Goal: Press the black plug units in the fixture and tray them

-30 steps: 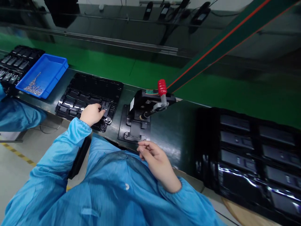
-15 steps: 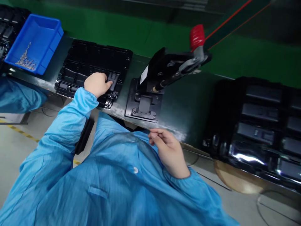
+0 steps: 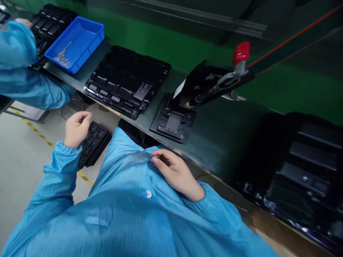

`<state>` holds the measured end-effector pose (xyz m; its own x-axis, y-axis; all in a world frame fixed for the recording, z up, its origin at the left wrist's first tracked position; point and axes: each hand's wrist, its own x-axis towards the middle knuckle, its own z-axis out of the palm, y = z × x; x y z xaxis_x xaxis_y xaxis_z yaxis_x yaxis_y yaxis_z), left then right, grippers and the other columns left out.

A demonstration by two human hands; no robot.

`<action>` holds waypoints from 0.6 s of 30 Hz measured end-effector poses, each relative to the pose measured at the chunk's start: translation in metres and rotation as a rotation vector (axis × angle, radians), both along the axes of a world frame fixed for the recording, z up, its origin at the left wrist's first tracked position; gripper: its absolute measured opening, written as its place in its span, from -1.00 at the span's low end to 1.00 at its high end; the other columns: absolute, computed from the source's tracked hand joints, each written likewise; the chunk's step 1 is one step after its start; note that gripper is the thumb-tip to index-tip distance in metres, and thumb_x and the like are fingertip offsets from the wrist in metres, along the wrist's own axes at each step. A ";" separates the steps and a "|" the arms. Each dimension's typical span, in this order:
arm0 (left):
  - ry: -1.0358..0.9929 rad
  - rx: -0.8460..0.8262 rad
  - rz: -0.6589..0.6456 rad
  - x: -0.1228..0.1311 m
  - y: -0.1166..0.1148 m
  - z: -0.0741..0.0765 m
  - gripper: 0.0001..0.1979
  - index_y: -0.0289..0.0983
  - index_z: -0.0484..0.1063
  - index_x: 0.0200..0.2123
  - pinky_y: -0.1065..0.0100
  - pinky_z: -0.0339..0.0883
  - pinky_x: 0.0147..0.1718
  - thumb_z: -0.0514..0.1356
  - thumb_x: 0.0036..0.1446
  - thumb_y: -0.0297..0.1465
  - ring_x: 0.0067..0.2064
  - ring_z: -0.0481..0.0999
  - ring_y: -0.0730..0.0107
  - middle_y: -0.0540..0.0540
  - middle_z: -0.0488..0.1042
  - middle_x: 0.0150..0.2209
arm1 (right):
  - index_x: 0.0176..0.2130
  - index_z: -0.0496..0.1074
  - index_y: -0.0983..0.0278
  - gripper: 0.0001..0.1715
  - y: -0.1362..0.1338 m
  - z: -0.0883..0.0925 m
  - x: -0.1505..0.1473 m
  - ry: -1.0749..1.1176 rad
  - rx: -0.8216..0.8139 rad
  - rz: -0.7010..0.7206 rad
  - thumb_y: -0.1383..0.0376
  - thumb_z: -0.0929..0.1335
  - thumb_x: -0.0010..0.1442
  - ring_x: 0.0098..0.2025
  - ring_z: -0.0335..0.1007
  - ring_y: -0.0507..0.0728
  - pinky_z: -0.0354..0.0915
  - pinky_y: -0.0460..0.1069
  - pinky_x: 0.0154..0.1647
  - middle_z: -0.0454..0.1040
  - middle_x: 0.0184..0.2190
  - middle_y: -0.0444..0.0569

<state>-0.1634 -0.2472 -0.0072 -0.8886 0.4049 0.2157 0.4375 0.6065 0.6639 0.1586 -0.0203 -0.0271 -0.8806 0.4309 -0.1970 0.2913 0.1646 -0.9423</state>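
Beside a bumpy black tray (image 3: pixel 93 142), my left hand (image 3: pixel 77 129) is loosely curled. My right hand (image 3: pixel 175 173) is half curled by my blue coat (image 3: pixel 128 214). I can't tell if either holds anything. On the table (image 3: pixel 217 132), a small black box (image 3: pixel 142 91) lies in a flat black tray (image 3: pixel 135 65). Right of it stands a clamp (image 3: pixel 199 98) with a red handle (image 3: pixel 241 53). Farther left, a blue bin (image 3: pixel 89 54) has tiny bits (image 3: pixel 63 59).

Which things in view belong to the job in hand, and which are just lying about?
Likely part of the job:
filled black tray by the left hand
part-filled black tray on the bench
red-handled toggle clamp near the right hand

Apparently outside it:
blue bin of small metallic pieces
far-left tray beside the co-worker's sleeve
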 end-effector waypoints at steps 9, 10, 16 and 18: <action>-0.346 -0.083 -0.032 0.085 -0.052 -0.042 -0.71 -0.26 0.68 -0.13 0.18 0.55 -0.07 0.23 0.23 -0.24 -0.16 0.66 0.15 -0.17 0.71 -0.18 | -0.06 0.56 0.21 -0.73 0.004 0.002 -0.032 0.103 0.061 0.347 0.11 0.36 0.42 -0.22 0.58 0.13 0.49 0.02 -0.14 0.64 -0.24 -0.05; -0.362 -0.104 -0.146 0.094 -0.047 -0.041 -0.73 -0.24 0.68 -0.15 0.15 0.55 -0.03 0.24 0.24 -0.25 -0.13 0.67 0.14 -0.18 0.72 -0.16 | -0.06 0.56 0.21 -0.73 0.005 0.001 -0.033 0.103 0.062 0.367 0.11 0.36 0.42 -0.23 0.58 0.13 0.49 0.02 -0.14 0.64 -0.24 -0.05; -0.288 0.197 -0.533 0.125 -0.007 0.031 -0.76 -0.22 0.70 -0.09 0.21 0.57 -0.12 0.22 0.39 -0.31 -0.16 0.69 0.21 -0.19 0.71 -0.20 | -0.09 0.59 0.20 -0.69 0.021 -0.006 -0.025 0.054 0.059 0.360 0.06 0.36 0.43 -0.22 0.60 0.15 0.52 0.03 -0.13 0.65 -0.25 -0.04; -0.271 0.428 -0.624 0.137 0.001 0.066 -0.72 -0.13 0.69 0.04 0.12 0.61 -0.08 0.26 0.36 -0.24 -0.09 0.70 0.10 -0.20 0.72 -0.13 | -0.11 0.60 0.20 -0.67 0.028 -0.012 -0.021 0.019 0.064 0.313 0.03 0.36 0.43 -0.21 0.62 0.17 0.54 0.03 -0.13 0.67 -0.24 -0.03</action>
<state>-0.0262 -0.2465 0.0585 -0.5691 0.7752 0.2740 0.4020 -0.0284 0.9152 0.1376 0.0075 -0.0396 -0.9757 0.1496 -0.1601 0.1993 0.3026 -0.9321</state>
